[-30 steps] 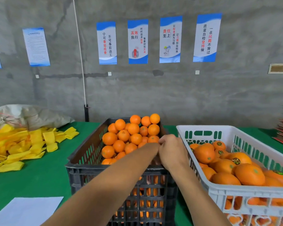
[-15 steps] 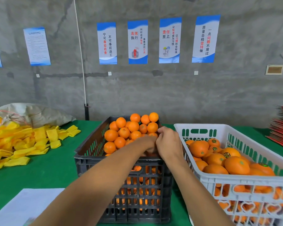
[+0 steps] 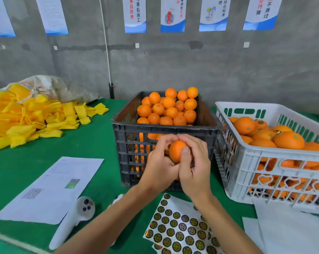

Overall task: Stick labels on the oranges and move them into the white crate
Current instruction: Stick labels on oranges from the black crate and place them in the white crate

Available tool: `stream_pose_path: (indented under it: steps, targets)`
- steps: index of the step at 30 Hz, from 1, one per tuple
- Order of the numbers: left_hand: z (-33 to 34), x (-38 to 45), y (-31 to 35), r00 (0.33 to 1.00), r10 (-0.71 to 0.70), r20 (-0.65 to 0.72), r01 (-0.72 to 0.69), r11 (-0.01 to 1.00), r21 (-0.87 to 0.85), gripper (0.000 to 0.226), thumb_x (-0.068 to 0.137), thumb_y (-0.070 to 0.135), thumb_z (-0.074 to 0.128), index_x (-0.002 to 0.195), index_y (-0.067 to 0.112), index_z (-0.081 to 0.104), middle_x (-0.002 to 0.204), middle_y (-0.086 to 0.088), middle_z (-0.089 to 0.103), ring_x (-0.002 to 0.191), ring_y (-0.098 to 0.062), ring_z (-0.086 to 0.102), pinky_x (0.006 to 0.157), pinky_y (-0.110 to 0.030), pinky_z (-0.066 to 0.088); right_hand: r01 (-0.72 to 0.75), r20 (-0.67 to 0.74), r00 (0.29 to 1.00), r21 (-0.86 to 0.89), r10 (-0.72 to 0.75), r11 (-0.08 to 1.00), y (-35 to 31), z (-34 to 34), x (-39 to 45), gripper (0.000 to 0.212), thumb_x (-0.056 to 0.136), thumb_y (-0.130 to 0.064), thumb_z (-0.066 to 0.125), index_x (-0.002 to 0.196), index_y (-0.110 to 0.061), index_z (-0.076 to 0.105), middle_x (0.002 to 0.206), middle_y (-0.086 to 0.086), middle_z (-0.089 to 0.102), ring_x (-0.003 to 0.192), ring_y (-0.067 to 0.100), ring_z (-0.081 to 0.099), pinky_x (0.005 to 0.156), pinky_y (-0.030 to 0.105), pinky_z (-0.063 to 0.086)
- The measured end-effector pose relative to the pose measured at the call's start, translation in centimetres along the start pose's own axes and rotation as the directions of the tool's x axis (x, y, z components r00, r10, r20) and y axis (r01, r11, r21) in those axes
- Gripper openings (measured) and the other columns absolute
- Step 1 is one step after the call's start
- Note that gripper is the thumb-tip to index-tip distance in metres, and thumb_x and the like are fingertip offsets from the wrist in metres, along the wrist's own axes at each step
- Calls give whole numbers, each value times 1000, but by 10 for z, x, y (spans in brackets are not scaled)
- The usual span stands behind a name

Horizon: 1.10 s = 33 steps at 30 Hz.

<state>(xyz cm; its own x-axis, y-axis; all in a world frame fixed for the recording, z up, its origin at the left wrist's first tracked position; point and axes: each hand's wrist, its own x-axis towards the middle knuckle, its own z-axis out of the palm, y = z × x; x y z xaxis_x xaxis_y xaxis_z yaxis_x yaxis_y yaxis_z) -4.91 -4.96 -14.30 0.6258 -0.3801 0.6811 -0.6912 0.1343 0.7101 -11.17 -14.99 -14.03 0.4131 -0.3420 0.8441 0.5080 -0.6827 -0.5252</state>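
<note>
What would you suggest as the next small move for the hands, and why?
Probably carry the orange rightward into the white crate: both the left hand and right hand grip it, the right thumb pressing its skin as if sticking a label, though none is visible.

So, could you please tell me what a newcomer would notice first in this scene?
Probably the orange at centre, gripped by the left hand and right hand in front of the black crate heaped with oranges. To its right, the white crate holds labelled fruit. A yellow pile sits far left, and a label sheet lies nearest.
</note>
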Motion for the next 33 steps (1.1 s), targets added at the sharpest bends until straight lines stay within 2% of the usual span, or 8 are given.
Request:
stream_pose_path:
  steps: [3, 7, 10, 14, 18, 29, 31, 33]
  targets:
    - [1, -45, -30, 980, -186, 74, 191, 979, -68, 50, 89, 38, 81, 132, 35, 54, 121, 15, 66, 104, -14, 73, 78, -32, 64, -187, 191, 963, -26, 188, 982, 26, -5, -46, 32, 108, -30, 44, 128, -18, 66, 129, -14, 59, 124, 10, 57, 102, 28, 49]
    - [4, -98, -56, 840, -541, 26, 542, 838, -67, 40, 99, 58, 58, 131, 38, 46, 98, 2, 73, 65, -29, 77, 56, -41, 63, -350, 493, 767, -215, 410, 912, 56, -9, -75, 32, 111, -29, 40, 128, -23, 66, 115, -9, 70, 104, 2, 64, 91, 32, 54]
    - [5, -108, -67, 715, -691, -106, 668, 720, -185, 43, 102, 62, 45, 130, 29, 42, 101, -11, 69, 61, -31, 75, 47, -31, 57, -287, 625, 666, -291, 408, 913, 70, -8, -90, 28, 108, -25, 49, 128, -21, 67, 115, -8, 69, 105, 7, 62, 93, 34, 52]
    - [-1, -105, -76, 679, -698, -229, 665, 716, -210, 39, 104, 64, 33, 123, 32, 44, 88, -18, 67, 52, -28, 68, 43, -26, 49, 98, 777, 521, -466, 354, 879, 79, -4, -105, 42, 103, -48, 50, 135, -23, 61, 126, -8, 50, 113, 16, 48, 95, 37, 44]
    - [4, -109, -80, 671, -695, -257, 653, 719, -239, 33, 105, 64, 31, 119, 37, 45, 92, -18, 65, 56, -29, 70, 42, -24, 47, 83, 768, 516, -487, 380, 870, 81, -3, -105, 53, 94, -66, 55, 119, -22, 67, 115, -8, 41, 99, 16, 43, 84, 36, 38]
    - [5, -113, -76, 668, -687, -286, 647, 726, -233, 29, 108, 60, 28, 119, 42, 47, 115, -16, 56, 79, -32, 66, 61, -30, 51, -46, 708, 557, -495, 433, 868, 77, -2, -111, 61, 96, -63, 48, 113, -10, 74, 100, -5, 41, 86, 23, 45, 76, 38, 43]
    - [5, -112, -74, 662, -695, -282, 653, 719, -238, 29, 109, 57, 28, 121, 39, 47, 116, -19, 57, 86, -41, 67, 64, -36, 50, -143, 682, 567, -471, 462, 871, 80, -1, -111, 51, 96, -54, 57, 113, -9, 76, 98, -2, 46, 86, 21, 47, 75, 33, 40]
    - [5, -112, -72, 669, -691, -276, 640, 723, -260, 29, 109, 55, 28, 121, 36, 47, 111, -20, 57, 69, -33, 67, 53, -27, 48, -261, 653, 578, -419, 489, 870, 82, -1, -110, 27, 98, -34, 68, 110, -13, 80, 94, -2, 50, 83, 14, 50, 73, 25, 38]
